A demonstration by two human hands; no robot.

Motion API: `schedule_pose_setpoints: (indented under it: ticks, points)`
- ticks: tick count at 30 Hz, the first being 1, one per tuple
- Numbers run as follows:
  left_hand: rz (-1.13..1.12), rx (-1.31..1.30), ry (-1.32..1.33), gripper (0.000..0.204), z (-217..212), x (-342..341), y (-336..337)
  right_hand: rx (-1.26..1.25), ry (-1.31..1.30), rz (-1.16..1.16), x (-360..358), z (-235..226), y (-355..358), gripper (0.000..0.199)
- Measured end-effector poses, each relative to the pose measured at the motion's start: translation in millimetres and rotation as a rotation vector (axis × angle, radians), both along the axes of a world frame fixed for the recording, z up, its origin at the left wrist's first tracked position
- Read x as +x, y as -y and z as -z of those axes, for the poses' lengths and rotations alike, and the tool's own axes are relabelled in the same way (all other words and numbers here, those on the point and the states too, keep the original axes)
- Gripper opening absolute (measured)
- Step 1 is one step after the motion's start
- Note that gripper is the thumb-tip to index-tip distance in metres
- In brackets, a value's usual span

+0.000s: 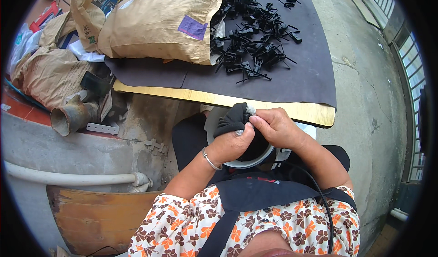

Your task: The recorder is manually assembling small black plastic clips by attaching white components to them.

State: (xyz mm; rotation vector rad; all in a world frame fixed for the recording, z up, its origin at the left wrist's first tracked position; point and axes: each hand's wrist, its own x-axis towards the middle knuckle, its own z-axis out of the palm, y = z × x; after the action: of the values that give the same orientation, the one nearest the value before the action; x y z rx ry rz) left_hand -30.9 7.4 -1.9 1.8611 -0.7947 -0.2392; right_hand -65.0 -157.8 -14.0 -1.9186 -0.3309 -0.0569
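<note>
Over the bucket, both my hands grip a black and grey work glove, its dark fabric bunched up with pale grey knit showing at the edge. My left hand, with a silver bangle on the wrist, closes on its lower edge. Close beside it, my right hand pinches the grey part between thumb and fingers. Below them a pale round bucket stands between my knees; its inside looks dark. On the table just ahead lies a heap of small black plastic parts with thin prongs.
A large brown paper sack lies on the table, its open end toward the black parts. Left of the table are more crumpled sacks, a rusty metal pipe piece and a white pipe. A barred gate stands at right.
</note>
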Motion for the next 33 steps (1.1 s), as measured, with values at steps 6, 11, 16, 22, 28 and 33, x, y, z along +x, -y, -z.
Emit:
schedule_pose_setpoints:
  ticks: [6,11,16,22,28,33]
  points:
    - [-0.069,-0.015,0.153,0.013,1,-4,-5,0.000,0.048,0.032,9,0,-14,0.027]
    - [-0.129,-0.120,-0.002,0.011,0,-5,-12,-0.011,0.150,0.044,15,-3,-25,0.027]
    - [-0.179,-0.098,0.330,0.011,13,7,-18,-0.041,0.215,0.073,17,2,-37,0.028]
    - [0.008,-0.465,-0.653,0.020,8,4,-35,0.283,-0.164,-0.158,18,-4,-22,0.035]
    - [-0.005,-0.274,-0.147,0.023,13,9,-31,0.101,-0.175,-0.164,21,-10,-20,0.035]
    - [-0.103,-0.101,-0.067,0.021,15,3,-26,0.030,-0.019,-0.045,18,7,-25,0.032]
